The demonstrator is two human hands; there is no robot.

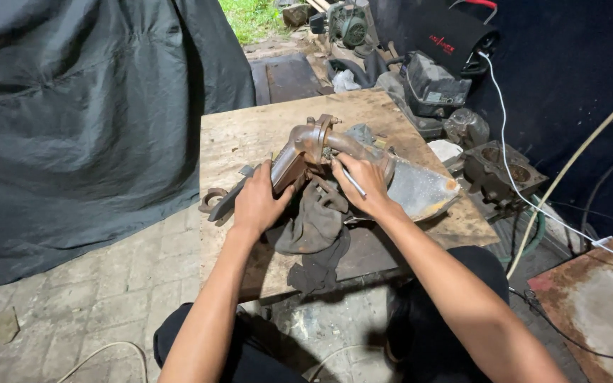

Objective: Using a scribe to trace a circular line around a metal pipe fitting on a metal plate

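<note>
A dark grey tarpaulin (72, 120) hangs across the whole left side, down to a floor of paving bricks (108, 291). Just right of it stands a low wooden board table (250, 131), scuffed and stained, with a rusty ring-ended wrench (216, 201) lying at its left edge. The left hand (258, 202) lies on the near left end of a rusty bent metal pipe (303, 145), fingers wrapped over it in a firm grasp. The pipe is brown with rust and grime, thick-walled, curved like an elbow, with a flanged collar at its far end; it sits about mid-table, raised off the board. Beneath it a crumpled dark rag (317, 230) spills toward the near edge of the table. The right hand (363, 186) is closed around a thin metal rod (353, 181), pressing against the right part of the pipe. Just right of that hand lies a flat grey metal piece (420, 190) with a rusty orange edge, at the table's right side. Off the table to the right sits a dirty engine block part (494, 170) with two round bores showing, nothing visible inside them. Farther back rests a black case (434, 85), and a white cable (505, 142) trails down toward a rusted sheet (597, 305) at the near right.
</note>
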